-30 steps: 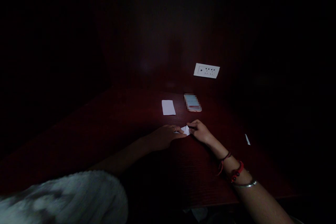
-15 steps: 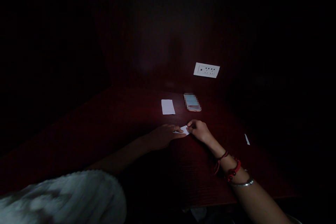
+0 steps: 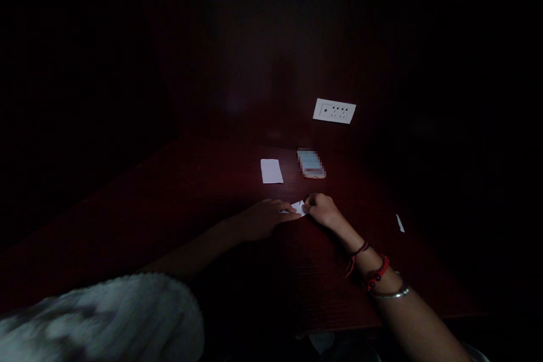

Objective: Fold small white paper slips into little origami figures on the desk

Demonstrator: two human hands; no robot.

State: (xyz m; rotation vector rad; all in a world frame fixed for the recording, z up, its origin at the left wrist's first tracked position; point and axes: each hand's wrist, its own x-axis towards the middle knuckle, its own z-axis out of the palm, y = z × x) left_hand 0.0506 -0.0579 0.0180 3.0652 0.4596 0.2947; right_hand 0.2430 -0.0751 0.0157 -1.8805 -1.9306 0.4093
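A small piece of white paper (image 3: 298, 208) lies low over the table between my two hands, partly hidden by the fingers. My left hand (image 3: 263, 219), with a ring on one finger, reaches in from the left and holds the paper's left part under its fingers and thumb. At the right end, my right hand (image 3: 323, 210) is closed, pinching the paper's edge with thumb and curled fingers. Just beyond the hands, a white paper rectangle (image 3: 271, 171) rests flat on the table.
A phone (image 3: 311, 163) with a blurred screen lies behind my right hand on the dark red table (image 3: 212, 181). Far to the right is a thin white strip (image 3: 400, 223). A white socket plate (image 3: 334, 111) is set in the back wall. The surroundings are very dark.
The fingers of my right hand have shifted slightly at the paper's right end and look more curled. A dark line now shows on the paper's upper part. My left hand stays nearly in place.
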